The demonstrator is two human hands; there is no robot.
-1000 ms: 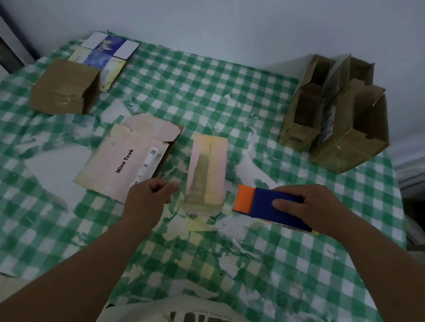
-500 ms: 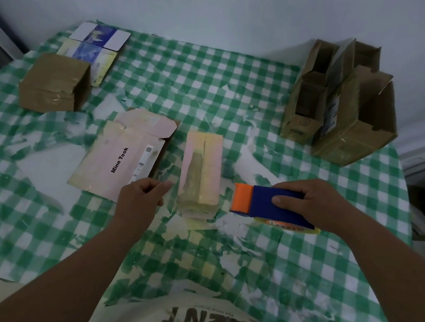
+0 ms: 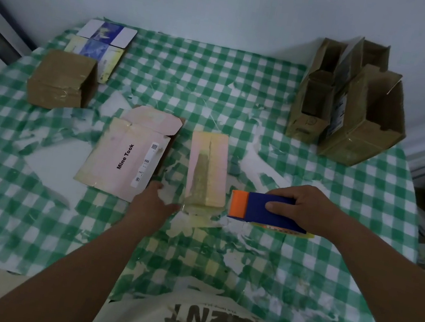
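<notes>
Green-and-white check tablecloth point(image 3: 218, 79), worn and patchy, seen from the head camera looking down at both forearms. Right hand point(image 3: 308, 211) grips a tape dispenser point(image 3: 267, 210) from above: fingers curled over its blue body, thumb on the near face, orange end pointing left. The dispenser sits low over the cloth, just right of the near end of a narrow pink box point(image 3: 207, 168); a small gap shows between the orange end and the box's corner. Left hand point(image 3: 153, 201) lies on the other side of the box, fingers loosely extended and thumb held apart, fingertips at the box's near left corner. Whether they touch it cannot be told. The box thus stands between the two hands, long axis running away from the person, with a strip of dull tape down its top. Beside the left hand, just to its far left, lies a flattened pink carton point(image 3: 120, 158) printed "Mine Took". Well apart, at the far left: a closed brown box point(image 3: 60, 80) and two printed cards point(image 3: 106, 34). At the far right: a cluster of open brown cartons point(image 3: 352, 104), standing upright.
</notes>
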